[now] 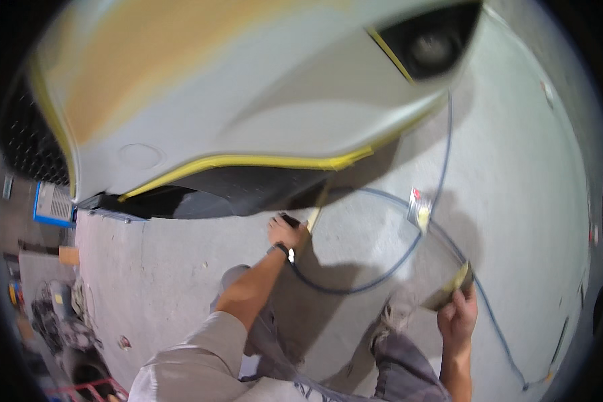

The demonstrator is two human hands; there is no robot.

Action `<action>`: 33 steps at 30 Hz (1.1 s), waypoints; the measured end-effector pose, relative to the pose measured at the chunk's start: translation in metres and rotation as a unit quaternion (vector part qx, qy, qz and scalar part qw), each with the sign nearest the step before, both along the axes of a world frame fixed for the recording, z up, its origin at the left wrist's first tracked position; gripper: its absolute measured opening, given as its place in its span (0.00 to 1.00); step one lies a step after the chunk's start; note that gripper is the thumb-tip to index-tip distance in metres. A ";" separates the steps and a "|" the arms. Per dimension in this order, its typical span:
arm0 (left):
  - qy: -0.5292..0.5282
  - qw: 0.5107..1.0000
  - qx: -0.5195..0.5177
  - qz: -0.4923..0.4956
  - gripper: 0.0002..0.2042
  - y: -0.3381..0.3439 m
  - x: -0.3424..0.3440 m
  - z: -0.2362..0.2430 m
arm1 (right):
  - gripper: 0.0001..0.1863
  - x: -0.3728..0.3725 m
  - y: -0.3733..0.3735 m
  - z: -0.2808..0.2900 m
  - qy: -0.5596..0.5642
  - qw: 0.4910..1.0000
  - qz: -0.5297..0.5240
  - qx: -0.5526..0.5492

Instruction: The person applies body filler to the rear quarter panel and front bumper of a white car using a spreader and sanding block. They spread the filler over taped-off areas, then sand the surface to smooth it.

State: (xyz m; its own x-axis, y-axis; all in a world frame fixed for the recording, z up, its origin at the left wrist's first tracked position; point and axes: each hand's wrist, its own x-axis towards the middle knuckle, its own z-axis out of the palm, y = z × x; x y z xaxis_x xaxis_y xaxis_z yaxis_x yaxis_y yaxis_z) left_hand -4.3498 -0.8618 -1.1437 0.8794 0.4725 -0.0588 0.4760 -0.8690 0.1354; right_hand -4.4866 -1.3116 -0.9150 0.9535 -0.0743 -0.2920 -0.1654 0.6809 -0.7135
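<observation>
My left hand [285, 232] is closed around a small dark block [290, 220], just below the black lower trim [248, 191] of a car bumper. A pale yellow strip [315, 213] slants beside its fingertips; whether the hand touches it I cannot tell. In my right hand [459, 311], lower right, is a flat brownish-grey sheet with a yellowish edge [447, 288], which looks like sandpaper, pinched between thumb and fingers. Above both hands spreads the bumper [268, 100], grey with a tan-orange patch. Yellow masking tape [248, 161] runs along its lower edge.
A blue hose [382, 278] loops across the grey floor near my feet. On it lies a small red-and-white packet [419, 209]. A round lamp [427, 48] sits in the bumper's dark recess. Far left are a blue-and-white box [53, 203] and piled equipment [63, 315].
</observation>
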 end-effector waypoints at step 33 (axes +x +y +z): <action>-0.109 0.877 -0.259 -0.390 0.05 -0.016 -0.081 0.199 | 0.22 0.207 0.352 0.265 -0.679 0.185 -0.246 -0.667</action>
